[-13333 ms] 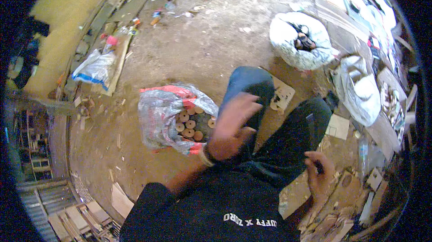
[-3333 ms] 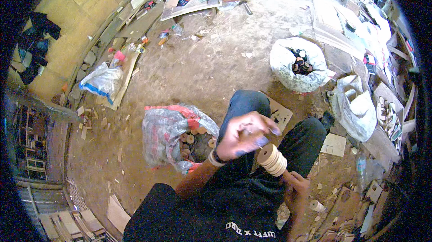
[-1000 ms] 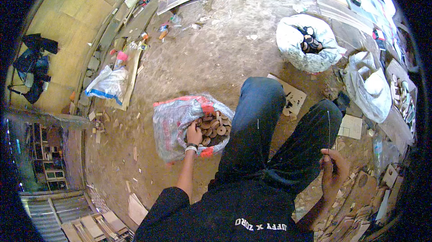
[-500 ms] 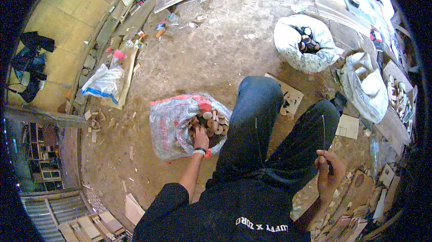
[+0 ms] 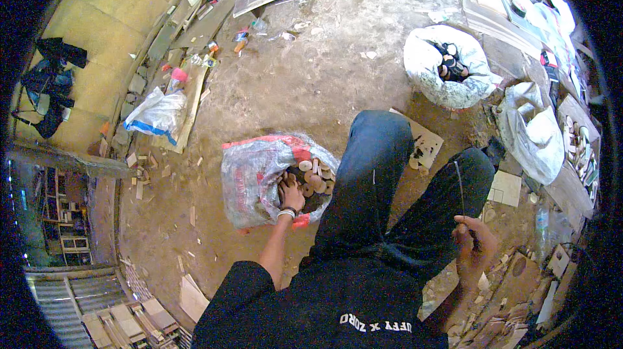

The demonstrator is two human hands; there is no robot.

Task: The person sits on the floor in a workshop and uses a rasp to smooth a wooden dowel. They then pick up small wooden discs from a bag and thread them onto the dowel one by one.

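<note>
My left hand (image 5: 291, 194) reaches into the mouth of a grey woven sack (image 5: 250, 183) with red bands, left of my legs. Its fingers look spread among round wooden discs (image 5: 316, 182), some with a hole in the middle; the fingertips are partly hidden. No disc is plainly gripped. Over by my right thigh, my right hand (image 5: 476, 242) is closed, pinching the lower end of a thin stiff wire (image 5: 461, 190). The wire points up, away from me, across my right knee. I can make out nothing threaded on it.
A white sack (image 5: 448, 92) of dark-edged round pieces stands ahead on the right, beside another white sack (image 5: 532, 131). Between my feet lies a board with cut-outs (image 5: 425, 138). Wood scraps (image 5: 522, 271) cover the ground at right. A plastic bag (image 5: 158, 112) lies at left.
My left hand has shifted slightly within the sack's mouth, its fingers looking more spread over the discs. The right hand still holds the wire, which now leans a little more left. The view has shifted slightly.
</note>
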